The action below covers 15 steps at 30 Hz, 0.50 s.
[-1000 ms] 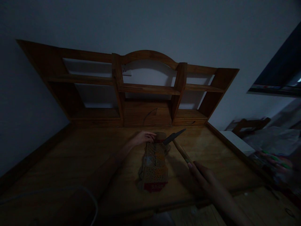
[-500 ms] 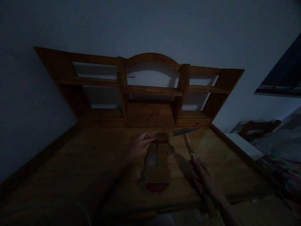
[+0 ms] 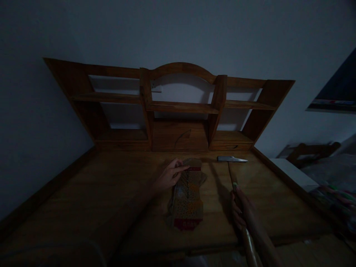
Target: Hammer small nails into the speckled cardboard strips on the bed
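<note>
My right hand [image 3: 244, 211] is closed around the wooden handle of a hammer [image 3: 233, 174]. The hammer's metal head points up the desk, a little above its surface and to the right of a piece of cardboard [image 3: 189, 196]. This cardboard is cut unevenly, printed with a tree pattern and red bands, and appears to lie on further pieces. At its upper left edge is my left hand [image 3: 171, 174], with one digit stretched over the top red band and the others loosely bent. No object shows in those fingers, though the light is dim.
A wooden desk [image 3: 119, 181] carries a shelf unit [image 3: 178, 107] along its back, against the wall. Raised wooden borders run along both sides. To the right are a white surface [image 3: 294, 172], a wooden chair back [image 3: 313, 152] and a blurred heap of colourful items [image 3: 336, 202].
My right hand has shifted right, and the hammer's head has moved right and slightly down the view. The left hand has moved slightly right over the cardboard. The view has shifted a little.
</note>
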Motion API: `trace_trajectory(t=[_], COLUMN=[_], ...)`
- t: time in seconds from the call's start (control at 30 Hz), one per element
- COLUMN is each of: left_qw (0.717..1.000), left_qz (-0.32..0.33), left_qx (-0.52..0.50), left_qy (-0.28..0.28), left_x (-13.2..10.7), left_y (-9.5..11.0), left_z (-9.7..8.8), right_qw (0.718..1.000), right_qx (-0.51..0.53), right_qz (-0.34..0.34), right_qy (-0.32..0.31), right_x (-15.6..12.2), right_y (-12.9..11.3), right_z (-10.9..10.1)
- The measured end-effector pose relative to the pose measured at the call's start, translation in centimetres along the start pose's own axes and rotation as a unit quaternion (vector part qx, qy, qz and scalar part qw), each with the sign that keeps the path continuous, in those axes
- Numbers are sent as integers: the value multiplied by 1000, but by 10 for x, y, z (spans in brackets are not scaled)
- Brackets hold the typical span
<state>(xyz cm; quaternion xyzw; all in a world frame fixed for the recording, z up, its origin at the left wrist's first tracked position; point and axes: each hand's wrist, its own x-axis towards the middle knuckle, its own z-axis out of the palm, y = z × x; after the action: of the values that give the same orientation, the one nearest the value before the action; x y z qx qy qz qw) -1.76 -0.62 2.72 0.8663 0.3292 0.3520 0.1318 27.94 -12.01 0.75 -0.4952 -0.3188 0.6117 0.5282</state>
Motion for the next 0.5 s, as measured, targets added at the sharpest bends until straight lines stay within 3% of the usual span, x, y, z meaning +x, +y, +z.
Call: trace_trajectory(t=[0.5], left_qw=[1000], left_qz=[-2], left_qx=[1], left_qy=[-17], left_x=[1], left_y=[-1], left_z=[4], right_qw=[1000], right_qx=[16], right_qz=[6], right_qy=[10], right_x=[3], right_y=[0], right_z=[-3])
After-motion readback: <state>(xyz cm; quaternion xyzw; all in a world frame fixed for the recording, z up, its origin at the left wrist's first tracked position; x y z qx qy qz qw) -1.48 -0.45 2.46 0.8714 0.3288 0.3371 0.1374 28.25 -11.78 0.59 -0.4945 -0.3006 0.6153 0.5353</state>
